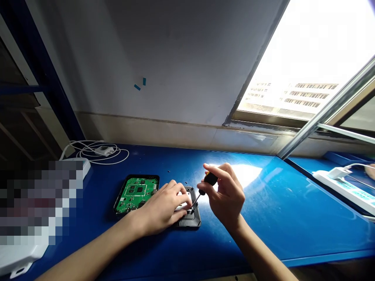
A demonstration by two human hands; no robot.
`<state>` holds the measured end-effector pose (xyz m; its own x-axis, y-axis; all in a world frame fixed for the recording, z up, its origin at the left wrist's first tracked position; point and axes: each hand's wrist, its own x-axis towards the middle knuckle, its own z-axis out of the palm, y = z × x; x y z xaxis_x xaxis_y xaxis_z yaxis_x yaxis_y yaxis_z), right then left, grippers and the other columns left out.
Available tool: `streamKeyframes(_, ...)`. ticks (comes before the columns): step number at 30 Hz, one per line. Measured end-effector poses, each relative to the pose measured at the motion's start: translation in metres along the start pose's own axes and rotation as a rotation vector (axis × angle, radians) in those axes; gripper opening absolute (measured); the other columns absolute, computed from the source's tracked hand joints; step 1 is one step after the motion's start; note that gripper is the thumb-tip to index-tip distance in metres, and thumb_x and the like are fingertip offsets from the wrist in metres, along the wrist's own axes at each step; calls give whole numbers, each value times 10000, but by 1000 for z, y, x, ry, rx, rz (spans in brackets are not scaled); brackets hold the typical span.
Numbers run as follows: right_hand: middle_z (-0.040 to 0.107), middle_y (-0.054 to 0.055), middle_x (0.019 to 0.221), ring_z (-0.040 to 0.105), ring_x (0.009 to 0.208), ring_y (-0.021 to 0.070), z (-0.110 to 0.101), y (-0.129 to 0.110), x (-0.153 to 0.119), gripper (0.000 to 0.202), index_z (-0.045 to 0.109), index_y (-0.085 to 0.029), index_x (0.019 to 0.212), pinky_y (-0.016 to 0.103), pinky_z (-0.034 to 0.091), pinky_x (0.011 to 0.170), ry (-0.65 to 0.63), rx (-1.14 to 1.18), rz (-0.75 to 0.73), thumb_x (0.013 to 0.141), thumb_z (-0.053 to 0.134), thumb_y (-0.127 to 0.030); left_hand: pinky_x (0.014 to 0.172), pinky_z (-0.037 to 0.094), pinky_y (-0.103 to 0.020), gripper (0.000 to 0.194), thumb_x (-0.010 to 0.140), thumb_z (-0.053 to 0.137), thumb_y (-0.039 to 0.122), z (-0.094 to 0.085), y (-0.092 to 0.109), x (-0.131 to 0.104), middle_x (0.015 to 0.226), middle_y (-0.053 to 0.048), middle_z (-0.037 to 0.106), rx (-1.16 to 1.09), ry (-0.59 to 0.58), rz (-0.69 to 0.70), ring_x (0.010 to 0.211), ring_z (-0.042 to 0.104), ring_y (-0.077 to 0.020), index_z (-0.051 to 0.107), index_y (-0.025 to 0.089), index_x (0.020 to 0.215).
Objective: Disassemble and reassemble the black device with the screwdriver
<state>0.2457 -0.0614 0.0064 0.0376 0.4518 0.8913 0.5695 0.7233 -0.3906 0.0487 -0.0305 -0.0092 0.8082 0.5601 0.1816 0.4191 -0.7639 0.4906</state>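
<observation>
Blue and glossy, the tabletop [263, 218] stretches beneath a bright window [293, 70]. Over there, the right hand [227, 195] grips a screwdriver [210, 178], its tip down at the black cover [190, 220]; the left hand [164, 205] presses a white part [183, 201] on that cover. Just beside sits the green circuit board [136, 192]; farther out, a coiled white cable [95, 150].

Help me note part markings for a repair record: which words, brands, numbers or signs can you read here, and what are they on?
None can be read.
Green circuit board: white markings, too small to read.
Screwdriver: no lettering legible on its handle.
Right-hand power strip: pale blue patches, too blurred for any text.
White adapter by the coiled cable: nothing legible.
</observation>
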Motion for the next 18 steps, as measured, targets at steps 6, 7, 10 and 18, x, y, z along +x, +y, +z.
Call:
streamKeyframes(6,683,80,1223,757,931,187,-1,-2,-3,534,532,-348,1492,366,669,732,-112,97,52,1028,501,-84,888,483,-373,162,946,723,152,3,-4,-1,1132,-24,647,-2,17,4,1042,564,-237,704,275,1050)
streamKeyframes(7,691,74,1195,754,909,184,-1,-2,-3,539,545,-345,1481,362,668,729,-116,93,51,1011,544,-81,889,481,-373,164,945,723,150,3,-4,-2,1137,-24,646,-1,16,4,1045,561,-238,703,275,1050)
streamKeyframes(10,673,51,1065,712,837,174,-1,1,-2,490,628,-324,1384,352,651,700,-82,45,65,953,662,-92,900,482,-376,153,955,709,154,2,-3,-2,1151,-28,642,-2,10,3,1055,556,-238,700,269,1056)
streamKeyframes(18,666,62,1102,736,854,172,-6,1,-7,498,596,-318,1412,352,653,701,-113,87,23,994,554,-50,882,484,-378,125,968,699,156,1,-3,0,1149,-27,655,3,7,19,1035,569,-236,709,263,1032)
